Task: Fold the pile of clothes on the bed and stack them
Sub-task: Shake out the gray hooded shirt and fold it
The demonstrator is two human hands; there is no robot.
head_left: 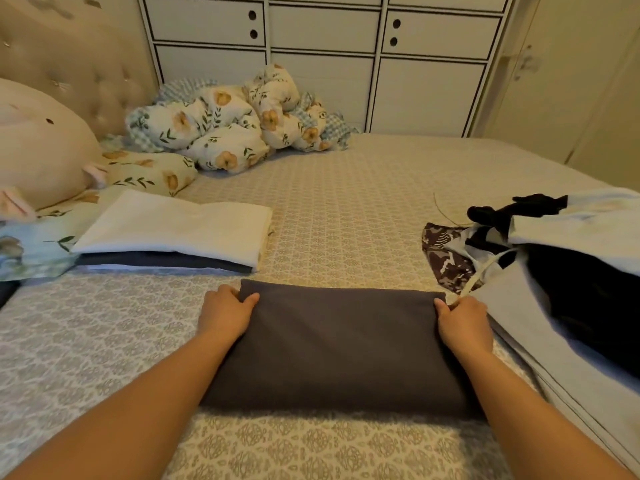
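A dark grey garment (339,344) lies folded into a rectangle on the bed (346,188) in front of me. My left hand (227,311) pinches its far left corner, thumb on top. My right hand (462,318) grips its far right corner. To the left sits a stack of folded clothes (173,233), white on top with dark blue layers beneath. On the right lies the unfolded pile (554,265): light blue cloth, black pieces and a brown patterned piece.
A bunched floral duvet (235,123) lies at the bed's far side, before a white cupboard (322,53). A pink plush pillow (38,147) and floral pillow (149,171) lie at the left by the tufted headboard (72,60).
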